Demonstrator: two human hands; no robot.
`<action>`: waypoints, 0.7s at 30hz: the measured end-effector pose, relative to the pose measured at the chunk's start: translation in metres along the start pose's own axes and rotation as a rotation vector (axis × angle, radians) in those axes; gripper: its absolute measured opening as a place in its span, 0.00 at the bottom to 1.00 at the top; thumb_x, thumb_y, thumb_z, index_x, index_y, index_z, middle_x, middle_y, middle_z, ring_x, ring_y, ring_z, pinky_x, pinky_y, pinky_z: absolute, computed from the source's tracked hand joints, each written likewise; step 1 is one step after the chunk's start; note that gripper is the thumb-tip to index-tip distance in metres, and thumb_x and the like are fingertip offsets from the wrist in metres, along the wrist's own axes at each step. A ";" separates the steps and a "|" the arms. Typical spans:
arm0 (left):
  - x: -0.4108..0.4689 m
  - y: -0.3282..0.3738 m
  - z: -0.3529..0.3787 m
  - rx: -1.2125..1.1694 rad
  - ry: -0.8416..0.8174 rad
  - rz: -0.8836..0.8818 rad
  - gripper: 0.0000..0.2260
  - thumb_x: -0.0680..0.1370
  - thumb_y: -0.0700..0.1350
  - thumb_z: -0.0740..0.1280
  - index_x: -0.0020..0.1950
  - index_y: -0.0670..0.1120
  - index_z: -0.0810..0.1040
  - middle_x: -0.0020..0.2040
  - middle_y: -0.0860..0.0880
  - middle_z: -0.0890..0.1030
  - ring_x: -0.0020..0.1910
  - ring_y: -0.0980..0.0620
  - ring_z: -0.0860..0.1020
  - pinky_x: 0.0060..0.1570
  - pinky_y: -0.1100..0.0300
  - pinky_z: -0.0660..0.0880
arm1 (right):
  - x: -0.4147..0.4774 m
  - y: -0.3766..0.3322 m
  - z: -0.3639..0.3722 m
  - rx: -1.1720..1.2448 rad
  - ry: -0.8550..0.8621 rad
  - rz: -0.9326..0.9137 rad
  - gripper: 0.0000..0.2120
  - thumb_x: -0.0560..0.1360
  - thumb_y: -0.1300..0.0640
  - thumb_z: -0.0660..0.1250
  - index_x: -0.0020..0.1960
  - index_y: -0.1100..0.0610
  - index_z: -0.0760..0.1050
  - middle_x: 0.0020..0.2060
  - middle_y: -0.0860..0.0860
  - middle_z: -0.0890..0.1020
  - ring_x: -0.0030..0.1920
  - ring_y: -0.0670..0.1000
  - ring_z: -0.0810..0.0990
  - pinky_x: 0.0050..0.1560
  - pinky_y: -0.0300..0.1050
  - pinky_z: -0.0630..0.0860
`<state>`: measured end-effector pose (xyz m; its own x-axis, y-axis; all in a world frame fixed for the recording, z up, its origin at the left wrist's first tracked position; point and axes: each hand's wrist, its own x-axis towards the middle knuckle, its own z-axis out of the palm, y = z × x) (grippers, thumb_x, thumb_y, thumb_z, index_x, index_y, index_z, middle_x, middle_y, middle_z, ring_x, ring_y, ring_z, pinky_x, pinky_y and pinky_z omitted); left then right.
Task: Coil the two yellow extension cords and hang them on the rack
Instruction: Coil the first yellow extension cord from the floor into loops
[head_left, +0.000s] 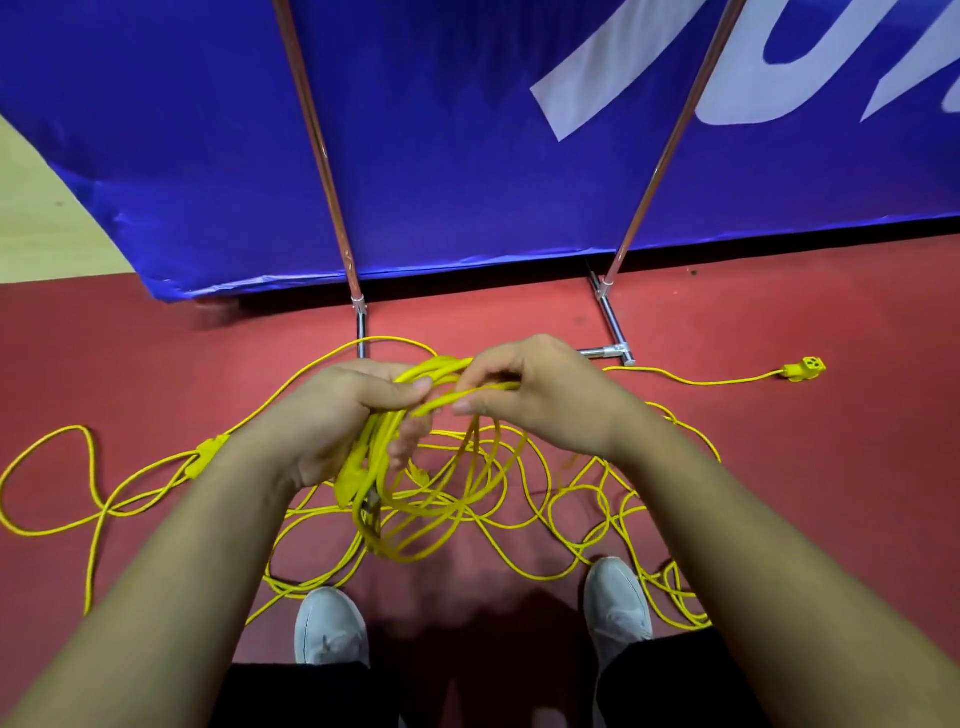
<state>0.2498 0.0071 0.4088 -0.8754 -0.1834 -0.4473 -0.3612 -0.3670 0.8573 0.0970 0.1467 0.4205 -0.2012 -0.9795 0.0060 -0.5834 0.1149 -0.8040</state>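
Note:
My left hand (332, 415) grips a bunch of yellow cord loops (415, 525) that hang down below it. Close on its right, my right hand (545, 400) pinches a strand of the same yellow cord at the top of the bunch. More yellow cord (587, 525) lies tangled on the red floor under both hands. A yellow socket end (804, 368) lies far right on the floor. Two joined yellow plugs (207, 457) sit by my left forearm. The rack's metal poles (332, 171) and feet (610, 322) stand just beyond my hands.
A blue banner (441, 130) with white lettering hangs behind the rack poles. My two grey shoes (330, 626) stand among cord strands on the red floor (831, 291). A cord loop (52, 483) spreads far left. Pale flooring (41, 228) shows at the upper left.

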 end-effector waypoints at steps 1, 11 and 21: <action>0.001 0.001 0.000 -0.015 0.011 0.025 0.05 0.74 0.42 0.66 0.38 0.43 0.75 0.27 0.46 0.69 0.22 0.51 0.66 0.28 0.59 0.59 | 0.000 0.005 -0.002 0.038 -0.006 0.024 0.04 0.74 0.56 0.72 0.42 0.56 0.81 0.31 0.51 0.80 0.32 0.48 0.74 0.38 0.44 0.73; -0.008 0.010 -0.011 0.038 0.174 -0.008 0.06 0.72 0.41 0.64 0.40 0.38 0.74 0.27 0.41 0.74 0.22 0.46 0.74 0.22 0.60 0.73 | -0.011 0.075 -0.020 0.340 0.215 0.365 0.05 0.75 0.62 0.69 0.42 0.55 0.75 0.23 0.47 0.72 0.23 0.45 0.67 0.25 0.36 0.65; -0.005 0.000 -0.008 0.014 0.169 -0.078 0.11 0.76 0.41 0.61 0.49 0.33 0.75 0.40 0.32 0.82 0.34 0.37 0.83 0.32 0.51 0.81 | 0.003 0.017 -0.014 0.170 0.275 0.115 0.06 0.74 0.61 0.71 0.42 0.64 0.81 0.24 0.42 0.73 0.27 0.38 0.69 0.31 0.29 0.63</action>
<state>0.2567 0.0010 0.4097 -0.7787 -0.3057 -0.5479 -0.4311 -0.3738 0.8212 0.0759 0.1479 0.4154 -0.4765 -0.8777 0.0508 -0.4093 0.1703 -0.8964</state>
